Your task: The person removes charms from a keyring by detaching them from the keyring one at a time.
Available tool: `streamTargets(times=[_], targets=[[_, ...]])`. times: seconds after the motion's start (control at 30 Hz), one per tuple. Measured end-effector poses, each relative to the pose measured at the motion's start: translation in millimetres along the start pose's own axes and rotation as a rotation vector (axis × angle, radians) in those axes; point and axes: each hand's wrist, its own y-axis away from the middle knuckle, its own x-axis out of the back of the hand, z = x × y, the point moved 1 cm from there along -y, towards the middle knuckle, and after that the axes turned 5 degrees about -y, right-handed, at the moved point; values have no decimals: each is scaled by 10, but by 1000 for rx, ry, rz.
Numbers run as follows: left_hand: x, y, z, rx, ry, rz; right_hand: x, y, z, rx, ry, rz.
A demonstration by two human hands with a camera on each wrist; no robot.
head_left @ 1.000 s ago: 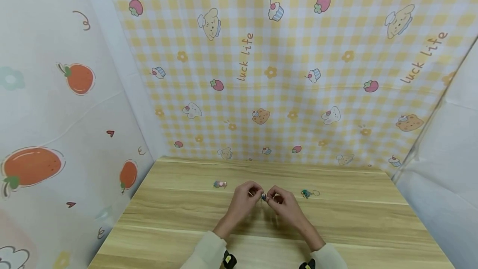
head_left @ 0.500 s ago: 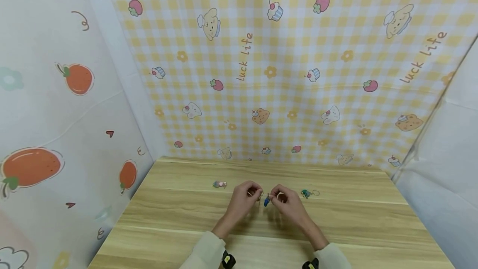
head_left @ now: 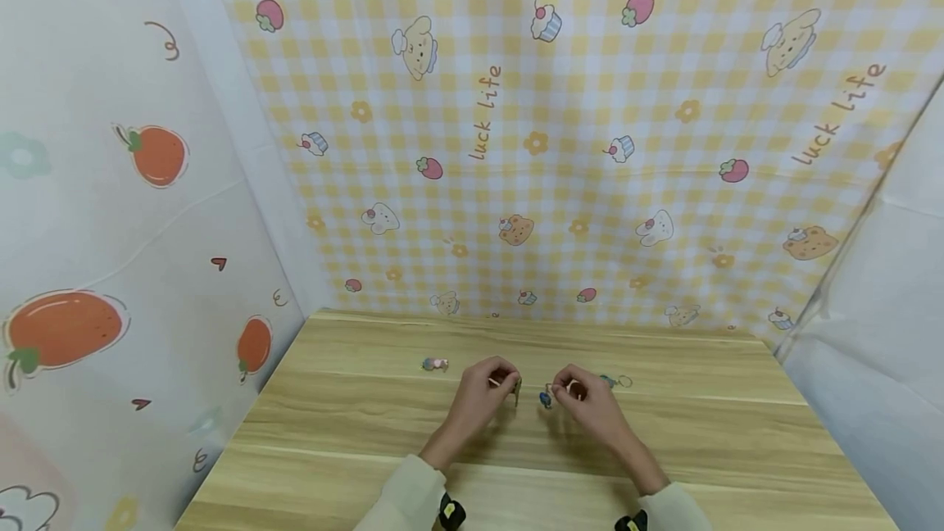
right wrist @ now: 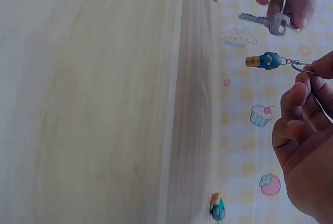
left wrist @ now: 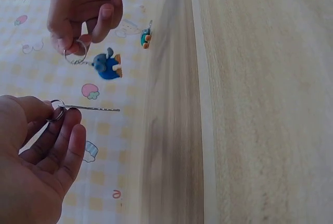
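My left hand [head_left: 479, 400] pinches a small metal ring between thumb and forefinger. From that ring a silver key [right wrist: 266, 22] hangs by its bow; its blade shows edge-on in the left wrist view. Across a small gap, my right hand [head_left: 593, 406] pinches the split ring [right wrist: 302, 69] of a keychain. A blue elephant figure [left wrist: 106, 66] with orange feet dangles from it on a short chain. Key and elephant keychain are apart, both held above the wooden table.
A green figure keychain [head_left: 608, 381] with a ring lies just beyond my right hand, partly hidden. To the left of my left hand lies a pink and grey figure [head_left: 434, 364]. The wooden table [head_left: 369, 424] meets a yellow checked cloth [head_left: 560, 187] behind.
My hands were close together with the blue figure between them. The right hand has moved right, carrying the elephant keychain away from the key. The left hand has stayed put.
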Motion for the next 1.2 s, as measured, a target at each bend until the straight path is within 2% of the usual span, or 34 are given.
streamTargets(times=[0.23,0.7,1.2], targets=[[18,8,-19,14,18,-1,137,51,81,-100,30,16],[34,18,-103,24,31,-9,478,202,229,-212,98,23],[43,11,-103,35,29,5,873,311,356,-336,123,43]])
